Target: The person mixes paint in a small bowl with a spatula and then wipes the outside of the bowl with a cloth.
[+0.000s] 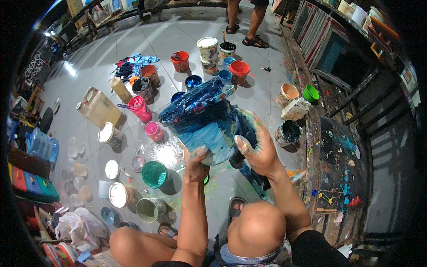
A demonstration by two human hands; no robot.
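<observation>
A tub smeared with dark blue paint (pixel 207 140) is held up and tilted in front of me, with thick wet paint around its rim. My left hand (pixel 195 160) grips it from below, thumb on its near side. Around its right side wraps my right hand (pixel 260 149), its thumb over a dark, paint-stained piece (pixel 247 127) against the tub; I cannot tell whether that is a rag or part of the tub. Both hands carry paint smears. Just beyond the tub stands a small pot of blue paint (pixel 194 82).
Paint pots crowd the tiled floor: a green tub (pixel 154 174), a pink cup (pixel 140 109), a red bucket (pixel 239 71). A cloudy jerrycan (pixel 100 109) stands left, near a heap of rags (pixel 138 64). Framed screens (pixel 338 49) lean right. A person's legs (pixel 255 22) show at the back.
</observation>
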